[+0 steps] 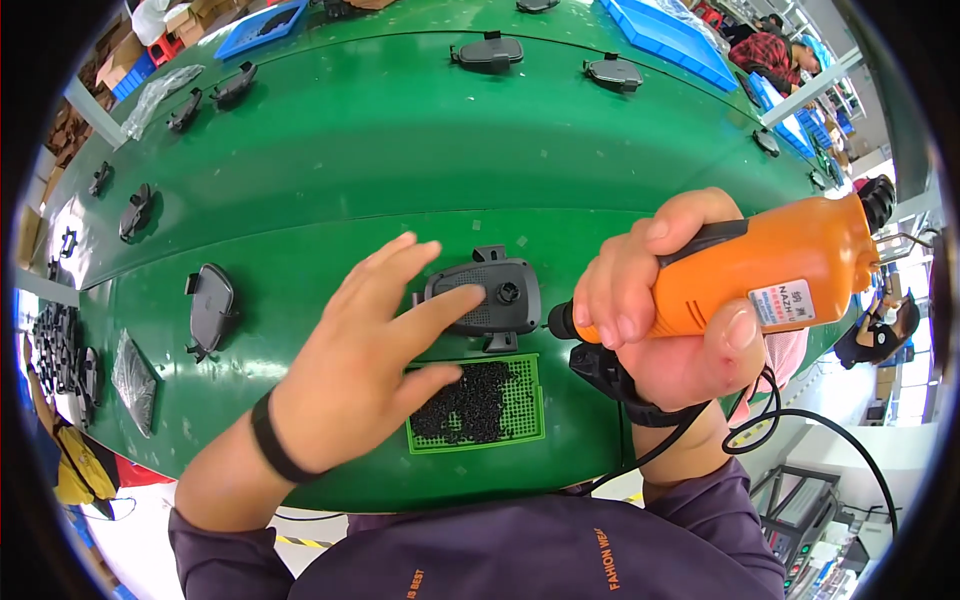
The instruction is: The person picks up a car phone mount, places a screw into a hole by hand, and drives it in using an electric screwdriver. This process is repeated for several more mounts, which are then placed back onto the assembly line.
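Observation:
My right hand (625, 285) is wrapped round an orange electric screwdriver (790, 240), held above the bench with its black nose pointing left. The tip ends close to the right edge of a black phone holder (515, 312), which lies on the green bench with a round knob facing up. Over the left part of that holder, my left hand (350, 345) has its fingers spread, the index finger on or just above the holder; contact is unclear. Just below, a green mesh tray (541, 410) contains many small black screws (480, 400), partly behind my left thumb.
More phone holders lie about the bench (330, 160), one (211, 310) to the left. A clear bag (133, 383) of small parts sits near the left edge. Blue trays (670, 40) stand at the back. A black cable (840, 420) loops at my right. Other people work farther right.

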### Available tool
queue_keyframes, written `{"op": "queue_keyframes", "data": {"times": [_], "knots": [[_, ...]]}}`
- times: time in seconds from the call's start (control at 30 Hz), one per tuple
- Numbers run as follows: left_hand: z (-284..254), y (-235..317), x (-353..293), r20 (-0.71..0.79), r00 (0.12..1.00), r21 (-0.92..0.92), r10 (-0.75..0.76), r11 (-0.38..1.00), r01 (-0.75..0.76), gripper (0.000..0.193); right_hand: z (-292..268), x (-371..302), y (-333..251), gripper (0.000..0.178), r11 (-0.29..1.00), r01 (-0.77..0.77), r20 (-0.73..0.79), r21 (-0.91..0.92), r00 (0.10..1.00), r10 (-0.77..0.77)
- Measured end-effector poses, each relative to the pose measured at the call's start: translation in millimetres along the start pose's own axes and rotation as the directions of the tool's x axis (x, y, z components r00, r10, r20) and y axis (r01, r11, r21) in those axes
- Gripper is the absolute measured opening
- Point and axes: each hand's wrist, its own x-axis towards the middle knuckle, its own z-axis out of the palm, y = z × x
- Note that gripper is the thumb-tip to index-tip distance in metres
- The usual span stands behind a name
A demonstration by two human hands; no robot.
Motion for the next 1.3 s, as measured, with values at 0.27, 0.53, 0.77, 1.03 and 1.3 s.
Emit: {"op": "queue_keyframes", "data": {"times": [0.27, 0.53, 0.77, 1.03, 1.3], "knots": [[42.0, -29.0, 8.9, -0.065, 0.997, -0.067, -0.033, 0.997, 0.029, 0.052, 0.7, 0.6, 8.4, 0.067, 1.0, -0.015, -0.052, 0.01, 0.999, 0.015], [48.7, -27.8, 12.4, -0.108, 0.994, -0.076, -0.015, 0.997, 0.007, 0.051, -11.0, 2.4, 14.1, 0.061, 0.993, 0.056, 0.09, -0.104, 0.995, -0.047], [53.1, -26.0, 12.4, -0.127, 0.992, -0.069, -0.014, 0.998, 0.006, 0.053, -12.4, -1.8, 11.9, 0.063, 0.997, -0.074, 0.038, 0.019, 0.997, 0.073], [52.4, -26.6, 15.1, -0.115, 0.993, -0.112, -0.026, 0.994, 0.013, 0.049, -18.5, -2.1, 17.7, 0.062, 1.0, -0.018, 0.14, 0.016, 0.99, 0.015], [50.8, -17.1, 19.0, -0.103, 0.994, -0.134, -0.026, 0.991, 0.012, 0.05, -16.1, -0.6, 8.8, 0.059, 0.979, 0.14, 0.051, -0.146, 0.99, -0.134]]}}
